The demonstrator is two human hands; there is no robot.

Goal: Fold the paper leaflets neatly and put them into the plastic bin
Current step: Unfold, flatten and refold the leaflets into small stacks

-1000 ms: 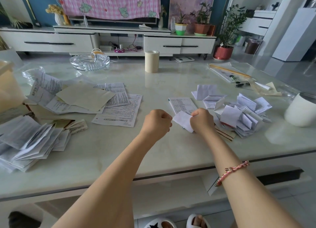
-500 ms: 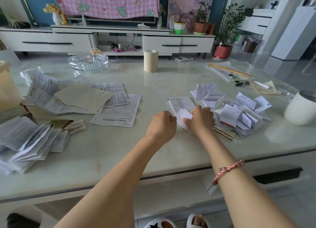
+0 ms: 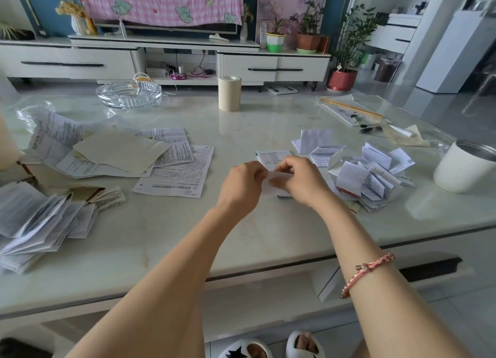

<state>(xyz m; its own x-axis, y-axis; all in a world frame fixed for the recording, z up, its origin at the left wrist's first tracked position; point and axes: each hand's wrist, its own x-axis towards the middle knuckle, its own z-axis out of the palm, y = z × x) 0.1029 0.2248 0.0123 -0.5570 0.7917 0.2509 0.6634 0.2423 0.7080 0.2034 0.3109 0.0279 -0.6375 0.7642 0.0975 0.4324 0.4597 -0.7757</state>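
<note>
The person is working midway through folding one leaflet, by my judgement: the left hand (image 3: 241, 185) and the right hand (image 3: 300, 181) are meeting over the marble table (image 3: 241, 245), nearer the person than the beige roll (image 3: 229, 93) and slightly to its right. Both hands are curling their fingers and pinching the small white leaflet (image 3: 269, 187) between thumb and fingertips, the left taking its left edge and the right covering most of the rest; whether the paper is touching the tabletop I cannot tell. Well to the right of the roll and nearer the person, a heap of folded leaflets (image 3: 367, 180) is lying loose, with a white mug (image 3: 464, 167) beyond it at the right rim. To the roll's left and nearer the person, flat printed leaflets (image 3: 171, 180) are waiting unfolded, and further left a fanned stack of papers (image 3: 35, 223) is spreading. At the far left edge a pale container wall (image 3: 8, 148) is showing, possibly the plastic bin, too cropped to be sure. The next move is likely calling for matching the edges, pressing the crease flat, then setting the piece with the folded heap; the bin is getting nothing yet.
</note>
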